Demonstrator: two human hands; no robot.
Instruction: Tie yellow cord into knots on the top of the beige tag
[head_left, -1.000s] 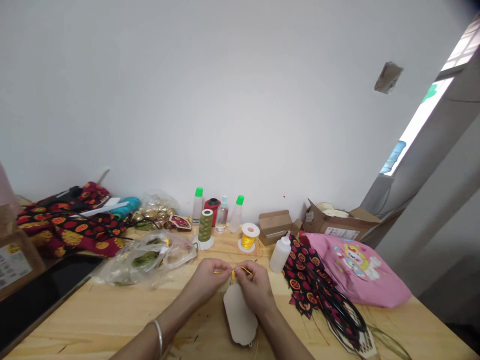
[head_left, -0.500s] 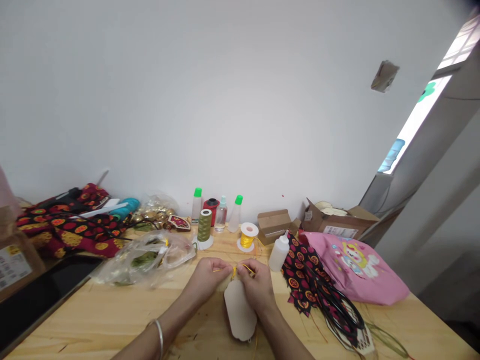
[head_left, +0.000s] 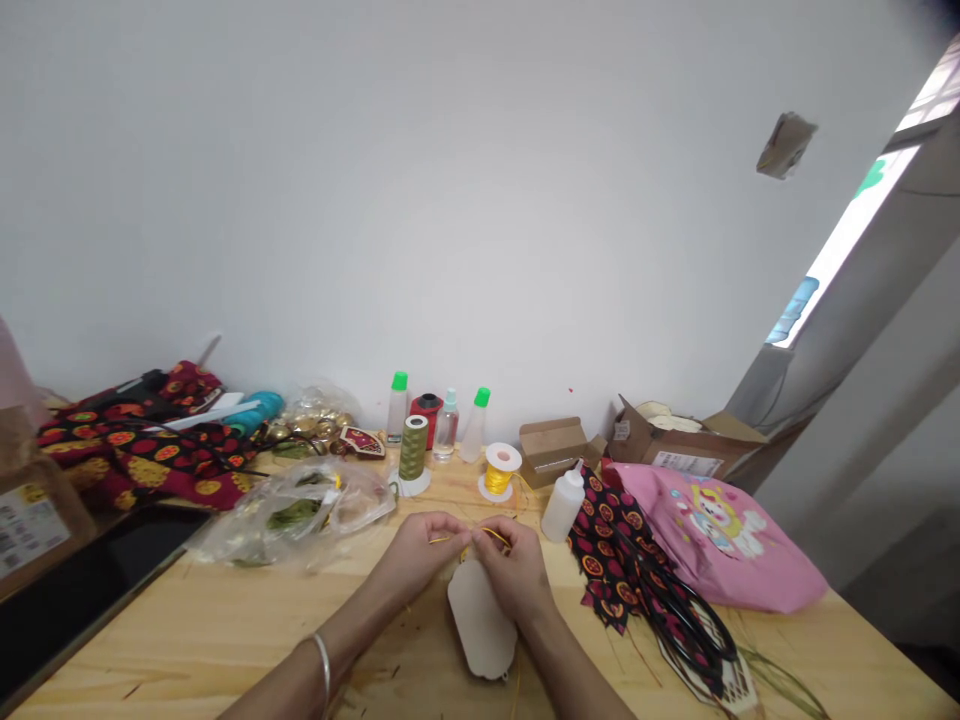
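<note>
- Since a second ago I saw almost no change: left hand [head_left: 420,548] and right hand [head_left: 508,568] stayed together over the beige card tag [head_left: 481,622], same spot on the wooden surface [head_left: 187,640].
- The view had drifted a little; hands and tag sat slightly lower and to the right in frame. I read that as head movement, not a move of the tag.
- Left fingers were pinched together on the yellow cord [head_left: 486,536] at the tag's top end; right fingers were curled and closed on the same cord just beside them.
- The cord loop above the knuckles looked slightly flatter than before, so I judged the fine work on the cord at the tag's top was still going on, not finished.
- The tag lay flat on the surface, partly under the right hand, with a thin yellow strand trailing off its lower end.
- The yellow cord spool [head_left: 499,468] stood just behind the hands, the olive thread cone [head_left: 412,452] to its left, the white squeeze bottle [head_left: 561,503] to the right.
- A clear plastic bag [head_left: 300,510] lay left of the hands; patterned red-black fabric [head_left: 615,560] and a pink bag [head_left: 712,540] lay right.
- Hard to make out: whether the cord passed through a hole in the tag; the fingertips hid that point.
- Both forearms were cut off by the bottom edge; a bracelet [head_left: 324,668] showed on the left wrist.
</note>
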